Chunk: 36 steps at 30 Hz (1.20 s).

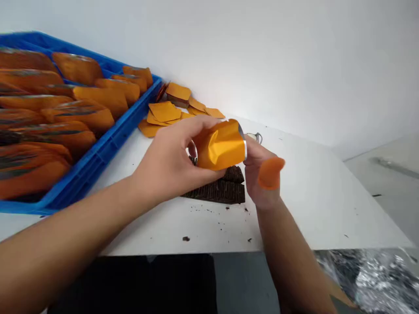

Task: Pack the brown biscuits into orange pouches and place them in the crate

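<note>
My left hand is wrapped round an orange foil pouch, holding it above the white table. My right hand, with an orange cot on the thumb, grips the pouch's open right end, where a silver lining shows. Under both hands lies a row of dark brown ridged biscuits on the table. Dark crumbs are scattered around them.
A blue plastic crate filled with several filled orange pouches stands at the left. A loose pile of flat empty orange pouches lies behind my hands by the white wall. Crinkled silver foil shows at the lower right, below the table edge.
</note>
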{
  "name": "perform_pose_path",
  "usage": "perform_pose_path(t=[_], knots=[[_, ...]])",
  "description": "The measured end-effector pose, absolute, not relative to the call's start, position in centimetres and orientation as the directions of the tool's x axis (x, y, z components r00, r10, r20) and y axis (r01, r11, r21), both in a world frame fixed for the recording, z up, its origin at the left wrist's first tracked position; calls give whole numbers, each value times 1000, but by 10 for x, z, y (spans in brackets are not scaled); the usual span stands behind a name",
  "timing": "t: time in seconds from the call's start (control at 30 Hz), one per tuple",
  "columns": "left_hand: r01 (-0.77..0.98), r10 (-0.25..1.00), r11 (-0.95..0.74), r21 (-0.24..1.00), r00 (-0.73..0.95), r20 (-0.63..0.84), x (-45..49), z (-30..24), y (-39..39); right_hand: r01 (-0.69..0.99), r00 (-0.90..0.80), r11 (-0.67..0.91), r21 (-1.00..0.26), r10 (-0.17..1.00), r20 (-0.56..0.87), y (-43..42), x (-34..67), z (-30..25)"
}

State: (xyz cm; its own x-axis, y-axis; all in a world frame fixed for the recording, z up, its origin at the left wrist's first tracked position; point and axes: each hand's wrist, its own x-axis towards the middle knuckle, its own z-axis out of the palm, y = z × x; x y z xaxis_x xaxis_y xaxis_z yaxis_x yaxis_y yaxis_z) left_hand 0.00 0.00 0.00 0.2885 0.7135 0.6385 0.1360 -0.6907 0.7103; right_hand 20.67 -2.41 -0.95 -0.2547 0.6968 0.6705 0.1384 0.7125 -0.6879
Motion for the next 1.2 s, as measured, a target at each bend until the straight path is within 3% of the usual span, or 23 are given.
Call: perform_pose_path(t=[0.1,0.2,0.33,0.4,0.53,0.63,0.87,1.07,1.13,1.2], knots=[[30,734,-644,765,305,606,5,0,2,285,-269,832,-476,546,793,-25,206,-10],[-46,765,-586,809,297,571,7,0,5,470,-169,845,-253,368,914,-23,206,-12],[-148,771,-523,839,338,540,6,3,7,600,-22,792,-110,153,988,-20,211,-13],[-214,742,-507,835,385,549,5,5,6,618,-104,787,3,77,992,-18,214,-11],[-319,664,-447,836,507,549,3,9,3,592,-324,793,147,66,944,-19,215,-6],[-375,627,-379,846,568,533,2,10,2,589,-341,793,154,72,937,-22,210,-4],[-441,528,-325,836,649,548,-3,4,4,618,-205,779,109,26,978,-29,202,-7],[-378,481,-353,856,711,513,-10,3,3,680,-127,727,100,-17,992,-32,196,-9],[-315,487,-349,882,744,458,-12,3,1,663,-54,748,5,41,998,-34,193,-8],[-252,503,-349,903,762,407,-13,4,-1,586,19,785,-202,235,972,-36,192,-7]])
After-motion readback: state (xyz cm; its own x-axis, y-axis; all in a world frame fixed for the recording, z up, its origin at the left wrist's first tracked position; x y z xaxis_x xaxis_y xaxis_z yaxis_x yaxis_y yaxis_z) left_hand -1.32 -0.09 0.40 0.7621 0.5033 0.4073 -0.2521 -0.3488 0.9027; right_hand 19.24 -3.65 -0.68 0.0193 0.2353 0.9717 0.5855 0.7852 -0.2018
